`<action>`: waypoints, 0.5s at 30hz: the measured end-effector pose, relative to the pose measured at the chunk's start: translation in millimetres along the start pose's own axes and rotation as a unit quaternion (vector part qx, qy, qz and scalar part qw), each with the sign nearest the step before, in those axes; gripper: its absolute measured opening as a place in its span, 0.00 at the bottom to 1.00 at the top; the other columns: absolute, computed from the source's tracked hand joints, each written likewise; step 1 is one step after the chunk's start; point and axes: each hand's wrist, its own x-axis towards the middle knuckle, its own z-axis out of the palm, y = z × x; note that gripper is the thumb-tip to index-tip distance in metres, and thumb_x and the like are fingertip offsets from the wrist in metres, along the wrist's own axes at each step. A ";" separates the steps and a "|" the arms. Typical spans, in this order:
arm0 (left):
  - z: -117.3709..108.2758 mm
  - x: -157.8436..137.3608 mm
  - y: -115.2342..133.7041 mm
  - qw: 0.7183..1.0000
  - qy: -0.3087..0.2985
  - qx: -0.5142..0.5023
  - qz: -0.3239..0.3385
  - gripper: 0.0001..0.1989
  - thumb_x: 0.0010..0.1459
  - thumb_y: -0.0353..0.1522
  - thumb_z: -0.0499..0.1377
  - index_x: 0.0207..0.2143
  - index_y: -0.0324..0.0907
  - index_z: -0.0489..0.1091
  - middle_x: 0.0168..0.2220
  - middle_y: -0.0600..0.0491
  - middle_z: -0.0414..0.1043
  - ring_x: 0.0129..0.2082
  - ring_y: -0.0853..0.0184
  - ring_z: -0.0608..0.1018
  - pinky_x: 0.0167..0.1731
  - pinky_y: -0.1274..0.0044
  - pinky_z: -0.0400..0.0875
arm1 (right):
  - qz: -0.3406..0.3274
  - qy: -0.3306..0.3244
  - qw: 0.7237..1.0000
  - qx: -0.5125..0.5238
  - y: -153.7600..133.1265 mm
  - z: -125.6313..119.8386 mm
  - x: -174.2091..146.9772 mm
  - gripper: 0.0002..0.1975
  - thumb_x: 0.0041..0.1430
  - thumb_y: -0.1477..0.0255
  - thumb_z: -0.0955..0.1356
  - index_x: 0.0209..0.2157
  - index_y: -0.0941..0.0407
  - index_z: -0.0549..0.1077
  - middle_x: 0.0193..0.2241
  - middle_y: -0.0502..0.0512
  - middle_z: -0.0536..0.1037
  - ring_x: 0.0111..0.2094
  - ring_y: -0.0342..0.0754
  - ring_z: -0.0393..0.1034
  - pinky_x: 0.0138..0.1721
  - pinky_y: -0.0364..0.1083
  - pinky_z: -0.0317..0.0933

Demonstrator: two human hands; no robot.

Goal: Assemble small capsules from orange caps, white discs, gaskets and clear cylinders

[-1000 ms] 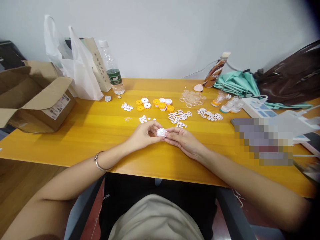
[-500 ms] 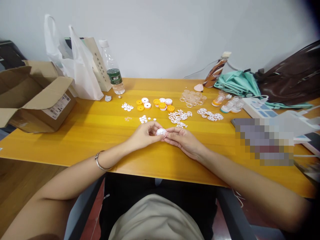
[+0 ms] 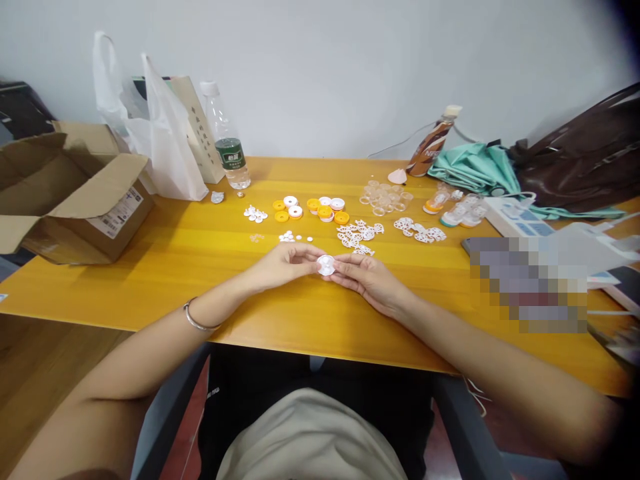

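Between my two hands, above the front half of the table, is a small round white plastic part (image 3: 327,265), its face tilted up toward me. My left hand (image 3: 291,263) pinches its left edge with thumb and fingers. On the opposite edge, my right hand (image 3: 367,280) grips it the same way. Just beyond lie several small white discs (image 3: 287,237) and a pile of white openwork plastic pieces (image 3: 361,233). Farther back are yellow and white round bases (image 3: 325,208) and small white pieces (image 3: 255,214). Fine detail on the held part is too small to make out.
Clear plastic cups (image 3: 386,198) and finished-looking capsules (image 3: 466,210) sit at the back right, near a brown bottle (image 3: 434,143) and a green cloth (image 3: 473,172). A water bottle (image 3: 231,157) and cardboard box (image 3: 95,207) stand left. A pixelated flat object (image 3: 530,283) lies right.
The round white part has turned to show more of its face and shifted slightly right. My left fingers have straightened a little along its edge; my right hand has barely moved.
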 end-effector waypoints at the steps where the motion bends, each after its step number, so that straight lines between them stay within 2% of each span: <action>1: -1.2 0.4 0.2 1.000 0.008 0.004 0.001 0.13 0.50 0.30 0.61 0.40 0.35 0.71 0.36 0.49 0.76 0.34 0.70 0.76 0.40 0.76 0.69 | 0.001 0.001 1.000 -0.001 -0.4 -0.1 0.0 0.07 0.48 0.72 0.72 0.32 0.57 0.77 0.34 0.53 0.80 0.34 0.41 0.75 0.44 0.39 0.68; 6: -1.6 3.7 -3.7 0.999 0.033 0.035 0.017 0.12 0.52 0.32 0.60 0.38 0.35 0.72 0.35 0.48 0.76 0.32 0.70 0.76 0.37 0.77 0.70 | 0.010 0.012 1.000 -0.007 -1.5 -0.2 0.2 0.08 0.48 0.72 0.72 0.33 0.57 0.77 0.35 0.52 0.80 0.35 0.41 0.74 0.44 0.39 0.67; 8: -0.4 3.3 -5.2 0.997 0.033 0.058 0.027 0.13 0.53 0.32 0.59 0.40 0.34 0.71 0.35 0.47 0.76 0.32 0.69 0.77 0.37 0.76 0.71 | 0.009 0.020 1.000 -0.014 -1.3 0.2 0.3 0.10 0.45 0.73 0.73 0.33 0.57 0.76 0.34 0.51 0.79 0.34 0.40 0.74 0.43 0.38 0.67; 10: 0.7 1.1 -5.1 0.993 0.041 0.094 0.064 0.15 0.54 0.32 0.59 0.44 0.35 0.68 0.35 0.47 0.75 0.32 0.69 0.77 0.37 0.76 0.71 | 0.004 0.028 0.999 -0.019 -1.0 0.6 0.5 0.11 0.42 0.74 0.74 0.32 0.57 0.76 0.33 0.50 0.79 0.33 0.40 0.74 0.41 0.39 0.67; 12: 1.2 -2.4 -2.8 0.975 0.043 0.170 0.134 0.16 0.55 0.31 0.57 0.46 0.37 0.66 0.37 0.47 0.74 0.34 0.70 0.76 0.38 0.76 0.70 | 0.000 0.032 0.999 -0.024 -0.6 1.0 0.8 0.11 0.41 0.73 0.75 0.31 0.57 0.76 0.31 0.50 0.79 0.31 0.40 0.73 0.40 0.39 0.68; 15: 0.5 -6.9 2.7 0.918 0.007 0.321 0.230 0.12 0.58 0.31 0.55 0.44 0.40 0.69 0.39 0.48 0.72 0.37 0.69 0.74 0.41 0.76 0.68 | -0.005 0.039 0.998 -0.041 0.1 1.3 1.0 0.10 0.40 0.72 0.75 0.28 0.57 0.76 0.29 0.50 0.79 0.28 0.38 0.72 0.37 0.39 0.67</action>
